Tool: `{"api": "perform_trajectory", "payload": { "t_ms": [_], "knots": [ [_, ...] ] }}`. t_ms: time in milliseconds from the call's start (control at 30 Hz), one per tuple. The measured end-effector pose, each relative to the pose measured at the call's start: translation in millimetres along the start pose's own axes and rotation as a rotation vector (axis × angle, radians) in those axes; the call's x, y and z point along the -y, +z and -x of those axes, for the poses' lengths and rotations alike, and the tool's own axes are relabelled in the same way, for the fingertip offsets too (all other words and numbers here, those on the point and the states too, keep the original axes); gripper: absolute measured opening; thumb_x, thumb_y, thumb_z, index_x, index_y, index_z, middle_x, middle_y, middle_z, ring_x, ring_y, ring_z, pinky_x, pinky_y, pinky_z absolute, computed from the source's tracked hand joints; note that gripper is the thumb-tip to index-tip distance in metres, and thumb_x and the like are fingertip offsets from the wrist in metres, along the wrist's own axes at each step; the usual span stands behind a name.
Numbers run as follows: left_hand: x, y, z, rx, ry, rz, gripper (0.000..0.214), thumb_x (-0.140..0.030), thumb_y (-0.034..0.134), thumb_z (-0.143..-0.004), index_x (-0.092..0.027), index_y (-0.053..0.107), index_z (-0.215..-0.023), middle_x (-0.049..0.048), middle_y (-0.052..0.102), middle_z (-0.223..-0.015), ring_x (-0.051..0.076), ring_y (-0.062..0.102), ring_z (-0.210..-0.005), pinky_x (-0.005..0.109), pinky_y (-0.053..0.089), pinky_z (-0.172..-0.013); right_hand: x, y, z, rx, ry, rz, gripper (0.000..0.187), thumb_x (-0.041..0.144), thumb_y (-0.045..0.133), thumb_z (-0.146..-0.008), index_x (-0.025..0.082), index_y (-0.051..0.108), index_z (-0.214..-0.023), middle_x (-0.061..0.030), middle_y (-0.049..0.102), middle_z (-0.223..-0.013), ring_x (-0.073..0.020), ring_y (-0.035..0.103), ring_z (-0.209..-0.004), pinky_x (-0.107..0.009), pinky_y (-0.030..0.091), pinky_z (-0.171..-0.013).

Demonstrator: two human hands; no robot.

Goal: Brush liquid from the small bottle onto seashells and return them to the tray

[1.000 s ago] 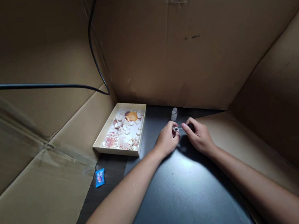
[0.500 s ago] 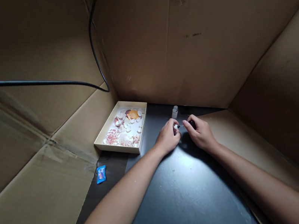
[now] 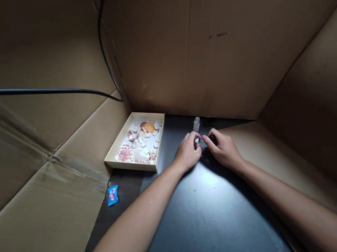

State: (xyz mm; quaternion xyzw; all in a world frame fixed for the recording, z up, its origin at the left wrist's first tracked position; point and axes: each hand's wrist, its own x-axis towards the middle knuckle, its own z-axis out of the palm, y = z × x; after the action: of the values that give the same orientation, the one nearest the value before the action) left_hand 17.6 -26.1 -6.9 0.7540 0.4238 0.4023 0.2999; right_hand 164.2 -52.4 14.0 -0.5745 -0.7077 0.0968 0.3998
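My left hand (image 3: 188, 150) is closed around a small white object with dark parts (image 3: 196, 141), mostly covered by the fingers. Just to the right, my right hand (image 3: 223, 146) is closed on a dark, rounded object (image 3: 213, 139). A thin pale piece spans the narrow gap between the hands; its kind is too small to make out. Right behind my left hand, a small clear vial (image 3: 197, 124) stands on the dark tabletop (image 3: 201, 214).
To the left lies a shallow cream box (image 3: 132, 166) with seashells, or a picture of them, inside. A blue candy wrapper packet (image 3: 113, 195) rests nearby. Cardboard walls (image 3: 196, 62) enclose the table, and a black cable (image 3: 54, 92) hangs at the upper left.
My right hand has shifted left toward my left hand, so the gap between the two held objects is smaller. The view has tilted slightly; the vial and box stay in place.
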Motion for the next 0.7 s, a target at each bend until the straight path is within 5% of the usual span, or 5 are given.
{"api": "perform_trajectory", "payload": {
  "t_ms": [700],
  "knots": [
    [2.5, 1.8, -0.3, -0.058, -0.051, 0.026, 0.022, -0.006, 0.050, -0.077, -0.019, 0.047, -0.095, 0.0016, 0.055, -0.087, 0.013, 0.052, -0.079, 0.027, 0.045, -0.077, 0.6, -0.7, 2.7, -0.036, -0.023, 0.034, 0.033, 0.049, 0.044, -0.090, 0.021, 0.049, -0.073, 0.0020, 0.051, -0.058, -0.0123, 0.042, -0.051, -0.024, 0.029, -0.053]
  ]
}}
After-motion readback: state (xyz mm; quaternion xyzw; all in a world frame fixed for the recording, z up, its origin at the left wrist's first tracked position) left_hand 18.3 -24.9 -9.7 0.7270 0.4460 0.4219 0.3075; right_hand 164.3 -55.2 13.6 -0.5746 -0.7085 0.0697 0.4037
